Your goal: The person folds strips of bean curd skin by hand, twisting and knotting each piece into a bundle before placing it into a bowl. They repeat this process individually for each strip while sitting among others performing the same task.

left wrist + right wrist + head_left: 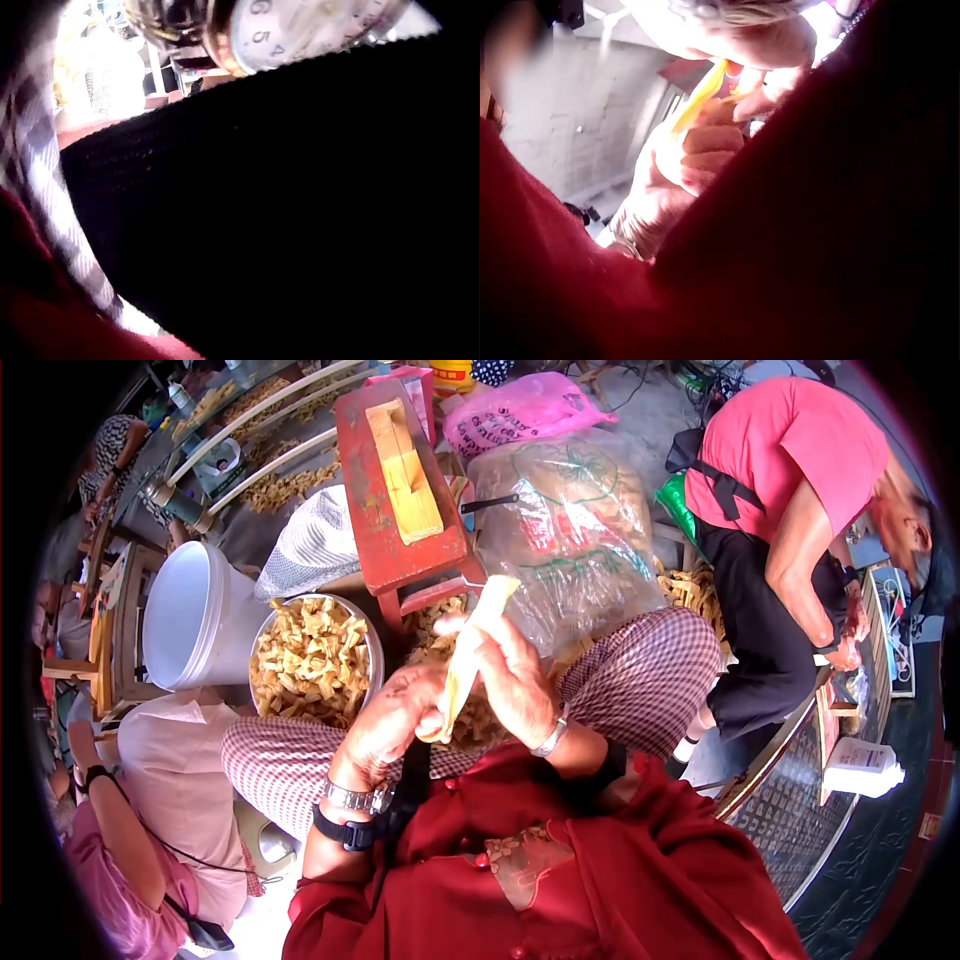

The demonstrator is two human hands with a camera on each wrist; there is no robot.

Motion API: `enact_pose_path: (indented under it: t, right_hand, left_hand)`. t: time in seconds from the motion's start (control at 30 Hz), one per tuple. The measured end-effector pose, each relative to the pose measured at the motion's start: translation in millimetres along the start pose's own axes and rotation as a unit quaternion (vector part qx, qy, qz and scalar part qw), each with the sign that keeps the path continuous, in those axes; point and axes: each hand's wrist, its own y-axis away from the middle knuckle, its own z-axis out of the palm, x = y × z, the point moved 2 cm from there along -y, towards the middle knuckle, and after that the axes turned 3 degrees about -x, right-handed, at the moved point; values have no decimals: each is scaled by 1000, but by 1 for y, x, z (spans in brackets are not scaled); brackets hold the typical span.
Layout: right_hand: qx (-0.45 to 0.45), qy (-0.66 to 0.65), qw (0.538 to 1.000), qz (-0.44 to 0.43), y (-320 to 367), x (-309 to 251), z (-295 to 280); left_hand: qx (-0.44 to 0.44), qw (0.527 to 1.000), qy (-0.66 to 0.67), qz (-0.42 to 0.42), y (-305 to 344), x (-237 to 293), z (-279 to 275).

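A pale yellow strip [462,678] slants between the two hands above the lap in the head view. My left hand [402,705] grips its lower end with curled fingers. My right hand [510,675] pinches the strip higher up, and its top end sticks out past the fingers. In the right wrist view the yellow strip [699,101] runs between the left hand [694,157], whose fingers are curled, and the right hand [757,52] above. Dark cloth and a watch fill most of the left wrist view, where neither hand's fingers show.
A bowl [376,660] of folded yellow pieces stands at the left, beside a white bucket [185,615]. A red bench [375,510] bears a yellow block [405,475]. Clear plastic bags [570,530] lie ahead. One person in pink [790,450] bends at the right; another sits at the left.
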Motion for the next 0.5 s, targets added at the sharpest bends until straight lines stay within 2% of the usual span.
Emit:
enact_pose_path:
  t: [0.07, 0.1, 0.13, 0.17, 0.2, 0.23, 0.33, 0.4, 0.47, 0.5]
  right_hand:
    - [-22, -63, 977, 203, 2, -3, 4]
    - [-25, -62, 972, 223, 1, -2, 2]
    - [-28, -61, 967, 244, 0, 1, 0]
    - [-53, 33, 991, 116, -3, 9, -1]
    - [-76, 124, 989, -16, -4, 26, -2]
    - [-110, 159, 978, -73, -6, 25, -3]
    - [-192, 256, 911, -258, -10, 18, -7]
    - [-250, 235, 898, -277, -10, 18, -13]
    - [-288, 216, 901, -244, -7, 28, -15]
    - [-286, 181, 922, -186, -6, 25, -14]
  left_hand:
    - [16, 991, -119, 57, 7, 13, 4]
    - [7, 977, -188, 98, 7, 17, -4]
    - [69, 922, -331, 189, 8, 20, -5]
    - [131, 834, -461, 273, 9, 23, -2]
    - [188, 716, -576, 347, 12, 30, 6]
    - [198, 689, -600, 355, 15, 34, 10]
    - [165, 656, -624, 391, 15, 31, 9]
    - [129, 669, -618, 392, 14, 26, 6]
    - [105, 668, -636, 371, 14, 22, 4]
    - [109, 669, -629, 380, 12, 19, 2]
